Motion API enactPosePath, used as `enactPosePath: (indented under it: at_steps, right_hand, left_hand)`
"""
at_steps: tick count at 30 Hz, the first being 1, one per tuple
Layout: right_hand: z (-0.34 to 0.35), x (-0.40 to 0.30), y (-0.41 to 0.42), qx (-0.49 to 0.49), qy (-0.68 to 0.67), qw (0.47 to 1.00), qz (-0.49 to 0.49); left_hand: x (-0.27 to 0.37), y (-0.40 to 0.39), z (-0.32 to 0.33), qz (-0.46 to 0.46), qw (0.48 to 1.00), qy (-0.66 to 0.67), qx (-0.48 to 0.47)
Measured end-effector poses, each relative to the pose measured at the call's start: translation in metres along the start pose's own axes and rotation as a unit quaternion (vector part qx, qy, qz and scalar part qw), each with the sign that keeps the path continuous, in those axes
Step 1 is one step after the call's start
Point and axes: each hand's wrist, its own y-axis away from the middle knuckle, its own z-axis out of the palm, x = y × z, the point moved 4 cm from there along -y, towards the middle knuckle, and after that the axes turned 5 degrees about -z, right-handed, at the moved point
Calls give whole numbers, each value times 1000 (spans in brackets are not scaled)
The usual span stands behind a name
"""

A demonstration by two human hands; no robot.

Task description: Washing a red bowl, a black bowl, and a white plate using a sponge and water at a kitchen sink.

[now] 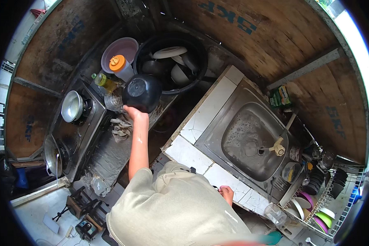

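Observation:
Stretched out over the work surface, my left hand [136, 113] grips the edge of a round black bowl [142, 93], its underside facing up. The bowl is beside a large black basin [169, 92] that holds white plates, bowls and dark cookware. A clear glass jar [113, 99], an oil bottle [106, 82] and an orange-lidded plastic jug [123, 70] stand close by. My right hand [227, 194] is low at the tiled edge [226, 178] of the sink counter, its fingers curled; a small dark thing shows beside it, and whether it is held cannot be told.
A gas stove [90, 123] at the left carries a metal bowl [72, 106] and a wok [53, 155]. Right of centre, the steel sink [252, 141] holds sudsy water under a tap [277, 147]. A dish rack [318, 200] with bowls and plates stands at lower right.

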Motion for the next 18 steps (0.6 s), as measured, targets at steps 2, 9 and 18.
enactPosePath:
  at_steps: [2, 9, 18]
  right_hand:
    - [0, -2, 0, 15, -10, 1000, -9]
    - [1, -6, 1, 30, -22, 999, -21]
    - [10, -39, -4, 93, 4, 988, -125]
  left_hand:
    - [-19, 13, 22, 4, 999, -44, 20]
    - [-39, 51, 57, -8, 997, -71, 5]
    - [-116, 167, 39, -141, 902, -288, -289]
